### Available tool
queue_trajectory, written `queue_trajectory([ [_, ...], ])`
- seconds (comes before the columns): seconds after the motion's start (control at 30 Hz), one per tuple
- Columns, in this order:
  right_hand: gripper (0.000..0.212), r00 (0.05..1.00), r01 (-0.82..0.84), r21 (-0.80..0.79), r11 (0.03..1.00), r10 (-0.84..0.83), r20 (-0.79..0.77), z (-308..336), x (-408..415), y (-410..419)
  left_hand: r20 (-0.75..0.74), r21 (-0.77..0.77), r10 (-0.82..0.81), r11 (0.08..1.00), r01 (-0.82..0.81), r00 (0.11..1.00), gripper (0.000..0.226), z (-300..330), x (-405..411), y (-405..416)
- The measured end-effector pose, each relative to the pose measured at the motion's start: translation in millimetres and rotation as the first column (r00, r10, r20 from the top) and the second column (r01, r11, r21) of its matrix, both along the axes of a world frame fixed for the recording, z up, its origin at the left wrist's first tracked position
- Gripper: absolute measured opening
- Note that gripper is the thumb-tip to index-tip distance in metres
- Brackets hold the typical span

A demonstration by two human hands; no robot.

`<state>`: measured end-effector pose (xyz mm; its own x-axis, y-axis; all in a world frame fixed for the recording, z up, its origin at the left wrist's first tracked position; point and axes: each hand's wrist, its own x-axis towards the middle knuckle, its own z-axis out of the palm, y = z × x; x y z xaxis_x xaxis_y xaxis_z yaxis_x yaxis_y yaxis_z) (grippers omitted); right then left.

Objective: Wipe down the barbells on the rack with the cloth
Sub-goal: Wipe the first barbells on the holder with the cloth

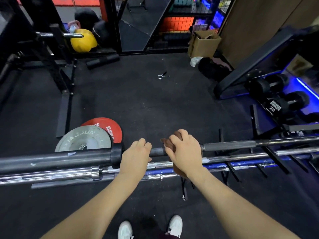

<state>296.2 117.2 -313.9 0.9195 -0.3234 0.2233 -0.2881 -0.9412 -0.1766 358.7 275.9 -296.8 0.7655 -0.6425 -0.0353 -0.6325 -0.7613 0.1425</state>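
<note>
White shoes [175,225] stand on the black, speckled rubber floor [146,104] at the bottom edge, with two bare forearms reaching forward above them; the left hand [136,155] curls its fingers over the dark shaft of the top barbell [229,146], just beside the thick black collar of its sleeve; the right hand [185,151] grips a crumpled brown cloth [168,144] wrapped around the same shaft, close to the left hand; below this bar, further barbells lie side by side across a black rack [233,171], some shiny chrome, one with a blue shaft; a round grey weight plate [84,138] overlaps a red plate [110,126] on the floor behind; farther off, an open cardboard box [203,44] holds something dark that I cannot make out; a metal spring collar [163,76] lies alone mid-floor.
</note>
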Motion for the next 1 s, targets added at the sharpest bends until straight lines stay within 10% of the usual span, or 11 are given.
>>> queue_trajectory([
  [0.23, 0.026, 0.877, 0.319, 0.244, 0.916, -0.187, -0.443, 29, 48, -4, 0.048, -0.003, -0.043, 0.999, 0.043, 0.998, 0.045, -6, 4, 5],
  [0.5, 0.036, 0.985, -0.047, 0.139, 0.989, 0.022, 0.174, -10, -30, -1, -0.044, -0.061, 0.031, 0.998, -0.034, 0.999, 0.027, -4, 7, 2],
  [0.7, 0.041, 0.994, 0.103, 0.011, 0.995, -0.102, -0.032, 1, 14, -2, 0.042, -0.043, -0.026, 0.999, 0.028, 0.999, 0.044, -11, 6, 3],
  [0.83, 0.044, 0.876, 0.342, 0.312, 0.886, -0.181, -0.447, 15, 49, -11, 0.003, -0.07, -0.028, 0.997, 0.028, 1.0, 0.033, -8, 4, 3],
  [1.0, 0.055, 0.975, 0.152, 0.155, 0.976, -0.122, -0.186, 10, 17, 2, -0.035, -0.081, 0.021, 0.996, -0.024, 0.999, 0.028, -7, 3, 6],
])
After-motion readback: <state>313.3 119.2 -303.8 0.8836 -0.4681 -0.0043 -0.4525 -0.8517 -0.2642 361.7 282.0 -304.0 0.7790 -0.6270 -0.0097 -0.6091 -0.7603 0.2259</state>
